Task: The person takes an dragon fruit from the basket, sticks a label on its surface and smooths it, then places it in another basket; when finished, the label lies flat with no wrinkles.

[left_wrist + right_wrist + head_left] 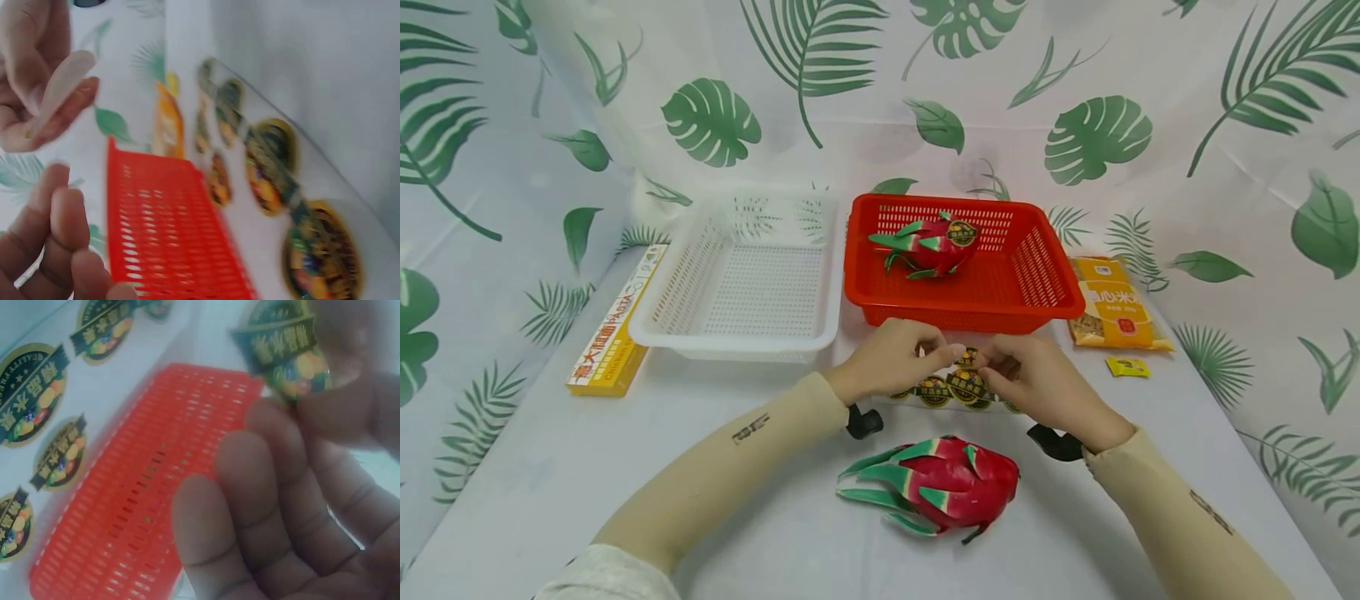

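Note:
My right hand [1041,379] pinches a round fruit sticker [290,353], black and gold with printed fruit. Its pale back faces the left in the left wrist view. Just opposite, my left hand [898,358] hovers with loosely bent fingers [69,219], nothing visible between them. A sheet of similar stickers [934,390] lies under both hands. Nearer to me, a red dragon fruit [955,487] with green scales lies on its side on the white table. Another dragon fruit [925,243], bearing one of these stickers, is in the red basket [880,302].
A white basket [737,343] stands left of the red one. Beyond it lies a yellow pasta box [613,333]. Right of the red basket are a yellow food bag [1112,304] and a small yellow packet [1127,367]. A leaf-patterned cloth [850,92] rises behind.

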The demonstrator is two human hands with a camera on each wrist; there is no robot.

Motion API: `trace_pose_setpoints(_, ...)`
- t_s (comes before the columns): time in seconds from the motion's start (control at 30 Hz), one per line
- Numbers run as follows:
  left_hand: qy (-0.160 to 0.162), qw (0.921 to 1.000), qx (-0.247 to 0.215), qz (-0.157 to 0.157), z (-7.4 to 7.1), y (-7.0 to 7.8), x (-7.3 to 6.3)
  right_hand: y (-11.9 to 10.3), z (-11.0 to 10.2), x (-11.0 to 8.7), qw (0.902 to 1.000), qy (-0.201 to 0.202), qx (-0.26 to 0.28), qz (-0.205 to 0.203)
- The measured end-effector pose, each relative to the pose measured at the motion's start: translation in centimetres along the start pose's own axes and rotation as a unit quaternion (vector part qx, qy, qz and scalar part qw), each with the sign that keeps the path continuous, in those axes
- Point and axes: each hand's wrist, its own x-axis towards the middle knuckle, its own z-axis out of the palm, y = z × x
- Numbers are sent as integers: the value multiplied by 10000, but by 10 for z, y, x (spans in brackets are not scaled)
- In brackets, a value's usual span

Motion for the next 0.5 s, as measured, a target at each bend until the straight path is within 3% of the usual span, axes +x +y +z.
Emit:
trace_pose_setpoints(0.13, -256, 9977, 196, 598, -2, 16, -8, -2, -3, -8, 9998, -7, 167, -134)
trace_pose_setpoints(0.27, -340, 9936, 454, 981, 1, 26, -14, -4, -5, -18, 9987, 26, 460, -206)
trace_pose_setpoints(0.4, -324, 9933, 426, 1026, 5, 36, -21, -4, -6, -29, 9971, -70, 762, -50)
trace_pose_setpoints(0.5, -397, 9951, 193, 883, 8, 43, -27, -1, -8, -39, 9944, -299, 1002, 179)
